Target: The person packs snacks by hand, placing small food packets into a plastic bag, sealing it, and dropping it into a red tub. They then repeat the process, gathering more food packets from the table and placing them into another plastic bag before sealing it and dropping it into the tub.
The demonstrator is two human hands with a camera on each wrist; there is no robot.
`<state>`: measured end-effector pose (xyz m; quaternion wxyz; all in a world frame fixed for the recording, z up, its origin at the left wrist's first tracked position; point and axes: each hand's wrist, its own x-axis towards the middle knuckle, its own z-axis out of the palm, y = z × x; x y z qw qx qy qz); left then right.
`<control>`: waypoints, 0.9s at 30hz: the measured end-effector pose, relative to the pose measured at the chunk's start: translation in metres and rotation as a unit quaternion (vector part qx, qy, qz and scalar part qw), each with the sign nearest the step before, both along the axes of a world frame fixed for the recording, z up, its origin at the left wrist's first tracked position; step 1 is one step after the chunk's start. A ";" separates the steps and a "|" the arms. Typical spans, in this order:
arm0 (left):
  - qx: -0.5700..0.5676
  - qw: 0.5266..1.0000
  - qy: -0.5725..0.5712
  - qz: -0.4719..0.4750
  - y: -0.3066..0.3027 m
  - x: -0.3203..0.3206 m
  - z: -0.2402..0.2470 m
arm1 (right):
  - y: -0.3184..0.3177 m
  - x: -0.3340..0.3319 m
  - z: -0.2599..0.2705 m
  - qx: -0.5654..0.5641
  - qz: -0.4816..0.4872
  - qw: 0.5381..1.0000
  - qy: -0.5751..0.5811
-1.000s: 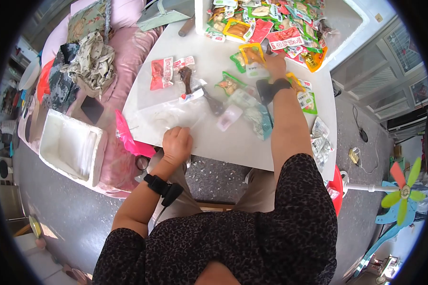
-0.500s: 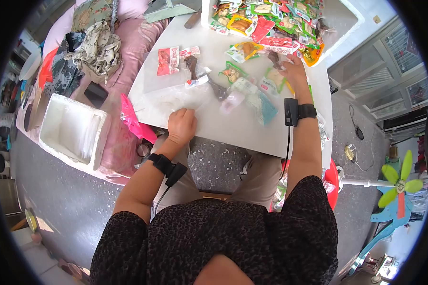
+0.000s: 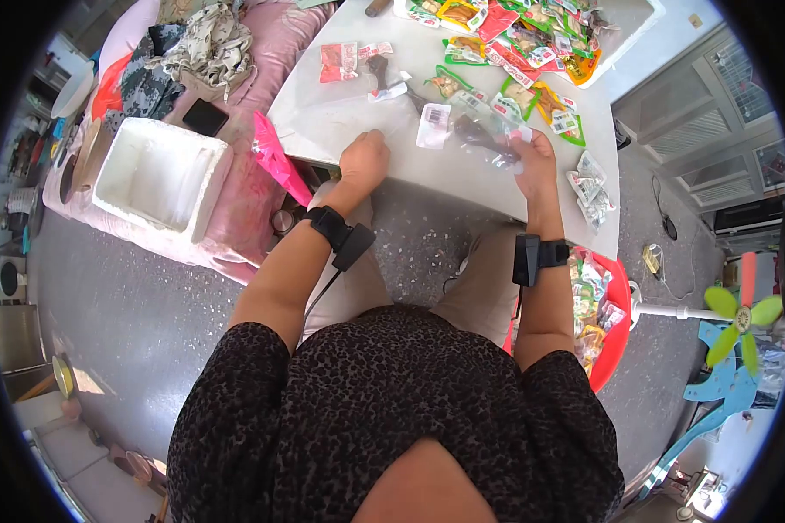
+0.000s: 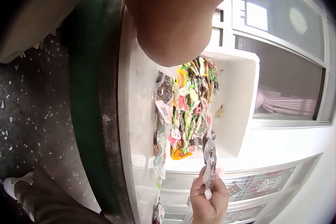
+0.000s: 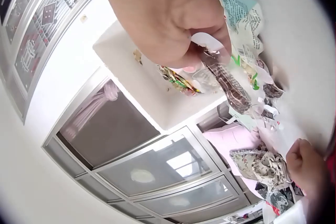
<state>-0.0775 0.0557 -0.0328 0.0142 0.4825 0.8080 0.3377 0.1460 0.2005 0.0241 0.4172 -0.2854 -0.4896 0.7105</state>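
My right hand pinches one end of a clear vacuum packet of dark brown meat and holds it over the table's right half. In the right wrist view, the packet slants away from the fingers, with a white corner at the pinched end. My left hand rests at the table's near edge with curled fingers, beside a large clear plastic bag; I cannot tell whether it grips the bag's edge. At the bag's far side lie a red-and-white packet and another dark meat packet.
A white foam box at the back right is heaped with colourful food packets. More packets lie before it, and silvery ones near the right edge. A red tub of packets stands below. A second foam box sits on the pink bed.
My right hand has come back from the packets near the foam box toward the near edge, now with the dark meat packet in it. The left hand stays at the edge while the head view has shifted.
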 end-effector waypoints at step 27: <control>-0.068 0.987 0.146 -0.025 0.000 0.020 -0.009 | 0.057 -0.039 -0.001 0.380 -0.190 0.809 -0.407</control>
